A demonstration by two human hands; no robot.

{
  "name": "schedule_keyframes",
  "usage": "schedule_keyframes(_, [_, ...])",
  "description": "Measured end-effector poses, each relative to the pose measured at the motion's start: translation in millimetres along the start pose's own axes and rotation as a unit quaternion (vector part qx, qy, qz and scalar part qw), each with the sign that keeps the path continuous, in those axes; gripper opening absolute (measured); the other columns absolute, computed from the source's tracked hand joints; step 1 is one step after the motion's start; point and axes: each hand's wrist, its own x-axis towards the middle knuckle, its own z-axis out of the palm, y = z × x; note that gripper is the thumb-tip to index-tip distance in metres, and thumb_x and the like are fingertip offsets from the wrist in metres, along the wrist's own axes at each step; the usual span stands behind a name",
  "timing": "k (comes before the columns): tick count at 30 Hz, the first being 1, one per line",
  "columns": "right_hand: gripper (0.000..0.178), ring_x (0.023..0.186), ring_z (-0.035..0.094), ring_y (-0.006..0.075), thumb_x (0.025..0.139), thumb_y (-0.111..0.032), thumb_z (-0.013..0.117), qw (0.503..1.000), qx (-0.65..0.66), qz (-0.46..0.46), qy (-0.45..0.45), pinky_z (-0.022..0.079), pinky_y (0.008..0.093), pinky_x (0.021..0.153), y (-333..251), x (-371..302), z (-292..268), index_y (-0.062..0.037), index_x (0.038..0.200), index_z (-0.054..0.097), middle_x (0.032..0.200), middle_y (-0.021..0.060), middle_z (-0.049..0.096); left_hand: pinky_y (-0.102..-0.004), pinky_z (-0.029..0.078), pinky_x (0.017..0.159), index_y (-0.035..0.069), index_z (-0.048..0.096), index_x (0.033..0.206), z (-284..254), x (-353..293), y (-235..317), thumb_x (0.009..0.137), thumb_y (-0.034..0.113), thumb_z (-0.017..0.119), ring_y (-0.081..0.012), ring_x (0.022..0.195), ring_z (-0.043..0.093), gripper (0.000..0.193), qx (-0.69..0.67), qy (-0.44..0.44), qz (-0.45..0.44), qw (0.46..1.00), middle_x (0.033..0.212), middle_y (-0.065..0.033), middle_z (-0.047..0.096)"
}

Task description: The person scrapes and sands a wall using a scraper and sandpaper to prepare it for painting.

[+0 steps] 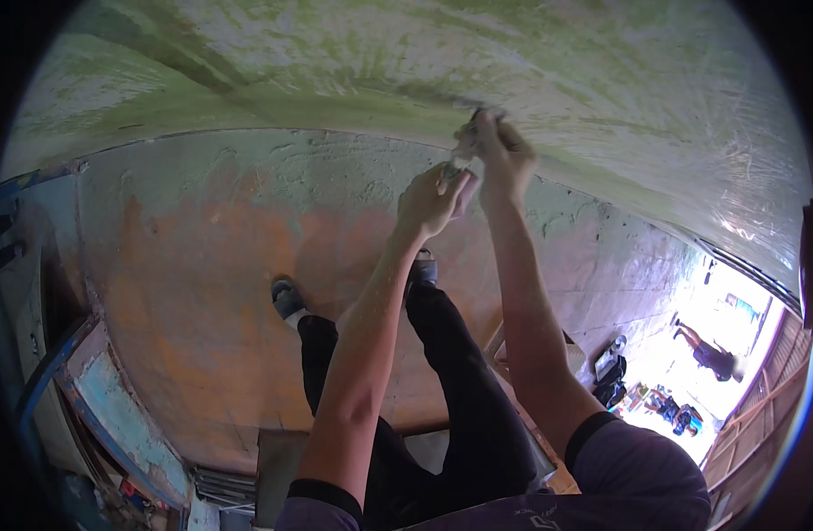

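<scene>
My right hand [510,159] is raised against the patchy green-and-white wall [335,62]. It is closed round a small scraper, blurred and partly hidden by the fingers, whose dark edge meets the wall. Just below and to the left, my left hand [428,202] is also closed. A pale, flat object [462,195] sticks out of its fingers; its kind is too blurred to name. Both hands are close together, and whitish material shows between them. Streaky white smears spread over the green surface around the right hand.
Below lies a worn orange-brown floor [220,292] with greenish patches, where my shoes [287,296] rest. A blue-framed panel [123,416] leans at lower left. At right, people [712,358] and bags [610,389] show in a bright opening.
</scene>
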Motion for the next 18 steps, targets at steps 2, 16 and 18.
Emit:
schedule_keyframes(2, [0.028, 0.067, 0.067, 0.0124, 0.09, -0.02, 0.072, 0.998, -0.061, 0.001, 0.016, 0.05, 0.0254, 0.06, 37.3, 9.1, -11.9, 0.0072, 0.084, 0.07, 0.076, 0.0099, 0.07, -0.0439, 0.05, 0.078, 0.007, 0.066, 0.11, 12.0, -4.1, -17.6, 0.093, 0.052, 0.054, -0.038, 0.091, 0.067, 0.05, 0.029, 0.021, -0.004, 0.999, 0.096, -0.0192, 0.069])
schedule_keyframes(16, [0.027, 0.07, 0.068, 0.0172, 0.091, -0.02, 0.071, 0.999, 0.029, 0.005, -0.023, 0.056, 0.0294, 0.062, -28.2, -3.9, -9.8, 0.0072, 0.093, 0.068, 0.081, 0.012, 0.068, -0.0479, 0.05, 0.079, 0.011, 0.065, 0.107, 20.1, -13.6, 21.7, 0.092, 0.054, 0.052, -0.0407, 0.093, 0.065, 0.048, -0.008, 0.075, -0.003, 0.997, 0.097, -0.0188, 0.069])
schedule_keyframes(18, [0.024, 0.07, 0.068, 0.0175, 0.091, -0.017, 0.071, 0.999, -0.024, -0.01, -0.036, 0.057, 0.03, 0.062, -5.3, -2.7, -2.8, 0.0069, 0.089, 0.068, 0.08, 0.0115, 0.068, -0.0477, 0.05, 0.079, 0.01, 0.065, 0.108, 18.5, -13.0, -1.9, 0.093, 0.053, 0.052, -0.0408, 0.092, 0.065, 0.048, -0.009, 0.068, -0.026, 0.997, 0.096, -0.019, 0.069])
